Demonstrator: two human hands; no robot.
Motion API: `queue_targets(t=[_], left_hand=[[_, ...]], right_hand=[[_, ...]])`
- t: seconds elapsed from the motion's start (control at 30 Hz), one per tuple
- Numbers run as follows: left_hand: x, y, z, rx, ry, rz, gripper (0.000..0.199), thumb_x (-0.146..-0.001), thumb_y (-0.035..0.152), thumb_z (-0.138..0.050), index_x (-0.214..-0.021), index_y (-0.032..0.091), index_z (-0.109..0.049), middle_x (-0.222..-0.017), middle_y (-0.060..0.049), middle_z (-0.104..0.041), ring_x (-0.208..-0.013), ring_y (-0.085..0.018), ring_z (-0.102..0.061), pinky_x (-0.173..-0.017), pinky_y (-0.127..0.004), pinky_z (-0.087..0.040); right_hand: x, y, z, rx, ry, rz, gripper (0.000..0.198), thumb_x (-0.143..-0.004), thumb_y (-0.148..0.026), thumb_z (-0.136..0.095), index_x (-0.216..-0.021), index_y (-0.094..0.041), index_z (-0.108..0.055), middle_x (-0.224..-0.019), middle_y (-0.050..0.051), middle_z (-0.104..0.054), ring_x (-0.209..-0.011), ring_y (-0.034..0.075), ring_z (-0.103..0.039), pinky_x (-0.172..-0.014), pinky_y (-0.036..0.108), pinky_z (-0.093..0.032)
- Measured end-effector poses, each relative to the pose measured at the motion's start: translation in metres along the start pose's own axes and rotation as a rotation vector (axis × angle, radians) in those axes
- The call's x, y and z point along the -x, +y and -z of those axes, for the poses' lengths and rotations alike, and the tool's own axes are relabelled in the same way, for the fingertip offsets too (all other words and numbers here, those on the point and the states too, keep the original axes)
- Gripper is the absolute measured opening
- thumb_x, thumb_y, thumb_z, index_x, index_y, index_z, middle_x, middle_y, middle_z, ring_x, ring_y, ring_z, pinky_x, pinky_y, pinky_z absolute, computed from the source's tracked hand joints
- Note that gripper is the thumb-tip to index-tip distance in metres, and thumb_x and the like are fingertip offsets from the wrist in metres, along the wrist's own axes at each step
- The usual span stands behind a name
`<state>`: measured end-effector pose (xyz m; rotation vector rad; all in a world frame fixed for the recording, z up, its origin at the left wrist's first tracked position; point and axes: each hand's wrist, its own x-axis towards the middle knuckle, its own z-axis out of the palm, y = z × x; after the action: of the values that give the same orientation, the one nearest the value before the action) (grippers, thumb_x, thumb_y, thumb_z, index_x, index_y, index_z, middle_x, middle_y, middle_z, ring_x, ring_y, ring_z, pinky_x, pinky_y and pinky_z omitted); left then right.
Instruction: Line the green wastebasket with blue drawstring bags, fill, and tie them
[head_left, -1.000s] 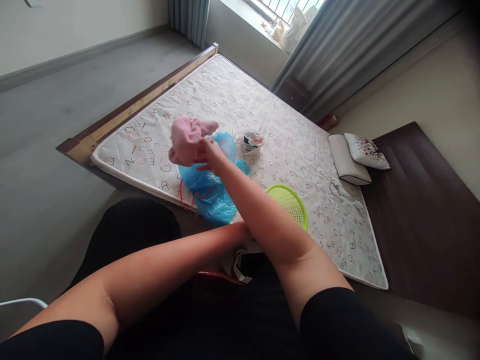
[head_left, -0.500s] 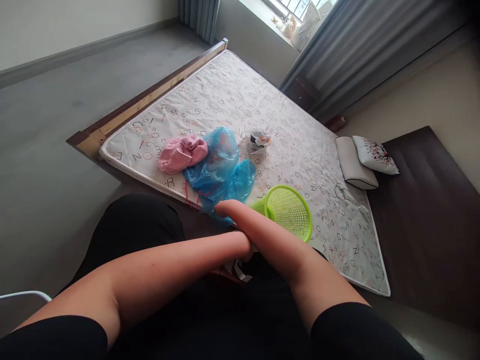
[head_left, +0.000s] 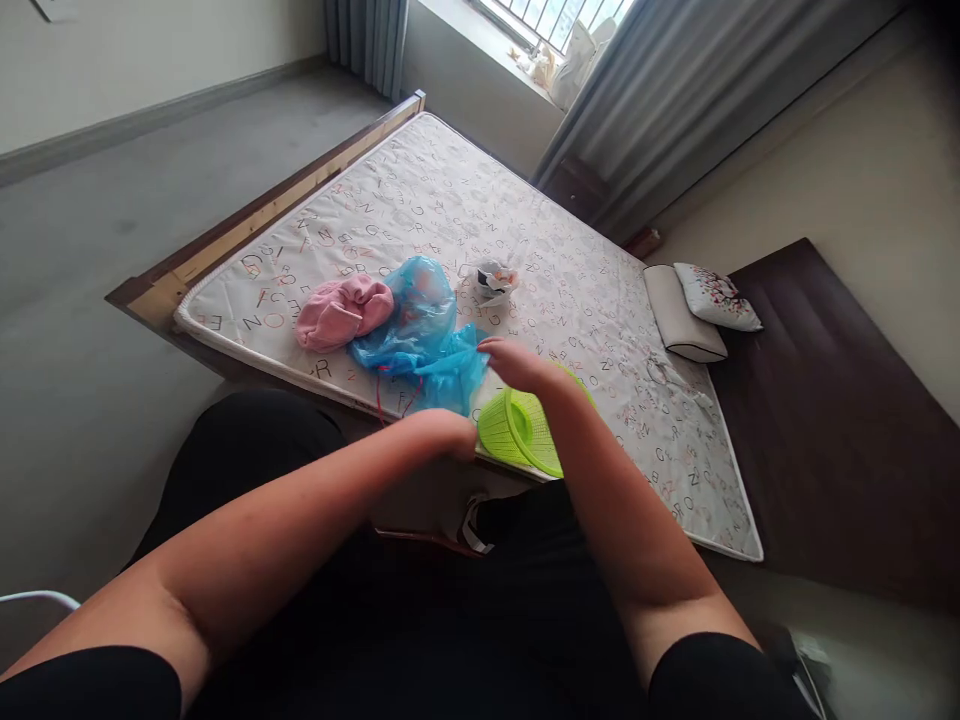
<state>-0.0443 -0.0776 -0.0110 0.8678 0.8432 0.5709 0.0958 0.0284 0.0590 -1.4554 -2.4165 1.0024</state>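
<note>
Plastic, thin and glossy, makes up the blue bag (head_left: 424,300) that I have in front of me, lying near the close edge of the mattress. Its far half is puffed out, with something paler showing faintly through; the nearer half is crumpled and loose, and red strings (head_left: 380,396) trail beside it. My right hand (head_left: 519,364) is at the bag's right side, fingertips against the loose plastic, though from this angle I can't tell if they pinch it. My left hand (head_left: 452,430) is bent down at the wrist by the green basket (head_left: 504,428), its fingers hidden, so I can't read that grip either. The basket is tipped on its side, partly behind my right forearm.

Pink cloth (head_left: 341,314) sits bunched against the bag's left side, and a small white bag (head_left: 496,283) stands open beyond. The mattress (head_left: 600,440) is pale, printed with scattered letters, on a wooden bed frame (head_left: 247,222). Two pillows (head_left: 681,315) lie by the dark headboard (head_left: 847,400); grey curtains (head_left: 675,120) flank a barred window (head_left: 566,22).
</note>
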Motion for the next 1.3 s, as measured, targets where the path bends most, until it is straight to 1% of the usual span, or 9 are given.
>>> queue_targets(t=[0.1, 0.2, 0.27, 0.37, 0.5, 0.7, 0.8, 0.93, 1.3], left_hand=[[-0.001, 0.022, 0.028, -0.19, -0.18, 0.164, 0.017, -0.076, 0.017, -0.092, -0.075, 0.019, -0.075, -0.068, -0.003, -0.068, -0.065, -0.022, -0.068, -0.059, -0.029, -0.057], [0.001, 0.044, 0.042, -0.06, -0.392, 0.088, 0.015, -0.083, 0.028, -0.086, -0.084, 0.02, -0.073, -0.068, -0.002, -0.067, -0.059, -0.018, -0.064, -0.056, -0.026, -0.054], [-0.001, 0.05, 0.041, 0.233, -0.423, -0.06, 0.019, -0.086, 0.034, -0.083, -0.096, 0.021, -0.073, -0.078, -0.003, -0.071, -0.068, -0.018, -0.07, -0.063, -0.027, -0.058], [-0.01, 0.045, 0.032, 0.59, -0.384, -0.215, 0.029, -0.089, 0.039, -0.079, -0.112, 0.021, -0.075, -0.105, -0.009, -0.081, -0.105, -0.027, -0.08, -0.088, -0.039, -0.066], [-0.021, 0.03, 0.023, 0.734, -0.324, -0.246, 0.036, -0.093, 0.042, -0.073, -0.122, 0.02, -0.077, -0.133, -0.015, -0.08, -0.133, -0.036, -0.074, -0.107, -0.052, -0.063], [-0.022, 0.027, 0.009, 0.835, -0.219, -0.236, 0.039, -0.097, 0.045, -0.07, -0.124, 0.018, -0.076, -0.141, -0.019, -0.077, -0.14, -0.038, -0.07, -0.114, -0.059, -0.059], [-0.024, 0.028, 0.001, 0.85, -0.25, -0.202, 0.046, -0.098, 0.05, -0.067, -0.13, 0.018, -0.074, -0.14, -0.02, -0.077, -0.139, -0.04, -0.071, -0.116, -0.064, -0.056], [-0.03, 0.027, -0.011, 0.84, -0.277, -0.165, 0.055, -0.099, 0.06, -0.064, -0.135, 0.019, -0.072, -0.136, -0.019, -0.079, -0.14, -0.043, -0.07, -0.117, -0.065, -0.055], [-0.026, 0.038, -0.036, 0.8, -0.165, -0.177, 0.06, -0.104, 0.069, -0.052, -0.135, 0.022, -0.072, -0.148, -0.015, -0.073, -0.156, -0.045, -0.055, -0.116, -0.062, -0.056]], right_hand=[[0.036, 0.023, 0.031, -0.26, 0.264, -0.069, 0.047, -0.089, -0.018, -0.056, -0.129, -0.019, -0.08, -0.156, 0.016, -0.066, -0.111, 0.023, -0.075, -0.094, 0.044, -0.067], [0.097, 0.037, 0.054, -0.552, 0.507, -0.065, 0.045, -0.091, -0.026, -0.062, -0.132, -0.025, -0.081, -0.165, 0.01, -0.06, -0.116, 0.022, -0.075, -0.084, 0.035, -0.069], [0.135, 0.042, 0.061, -0.722, 0.61, -0.033, 0.043, -0.09, -0.028, -0.069, -0.132, -0.029, -0.081, -0.155, 0.008, -0.067, -0.117, 0.022, -0.076, -0.085, 0.036, -0.07], [0.17, 0.053, 0.063, -0.885, 0.766, 0.045, 0.041, -0.086, -0.027, -0.076, -0.126, -0.03, -0.083, -0.13, 0.007, -0.08, -0.113, 0.022, -0.078, -0.084, 0.036, -0.071], [0.177, 0.092, 0.052, -1.036, 0.957, 0.044, 0.016, -0.087, -0.039, -0.077, -0.095, -0.026, -0.082, -0.096, 0.003, -0.081, -0.08, 0.016, -0.077, -0.06, 0.026, -0.062], [0.153, 0.131, 0.008, -1.131, 0.753, -0.093, 0.047, -0.077, -0.057, -0.094, -0.07, -0.027, -0.059, -0.061, -0.004, -0.059, -0.051, 0.013, -0.053, -0.043, 0.026, -0.048], [0.139, 0.116, -0.01, -1.112, 0.577, -0.114, 0.047, -0.081, -0.063, -0.091, -0.079, -0.026, -0.061, -0.062, -0.006, -0.055, -0.05, 0.012, -0.05, -0.041, 0.025, -0.045], [0.118, 0.088, -0.029, -1.051, 0.299, -0.071, 0.051, -0.086, -0.069, -0.087, -0.105, -0.025, -0.069, -0.078, -0.003, -0.068, -0.059, 0.012, -0.06, -0.047, 0.024, -0.048], [0.115, 0.072, -0.042, -1.359, 0.281, -0.038, 0.041, -0.092, -0.058, -0.084, -0.112, -0.028, -0.066, -0.085, -0.003, -0.071, -0.066, 0.013, -0.065, -0.051, 0.025, -0.053]])
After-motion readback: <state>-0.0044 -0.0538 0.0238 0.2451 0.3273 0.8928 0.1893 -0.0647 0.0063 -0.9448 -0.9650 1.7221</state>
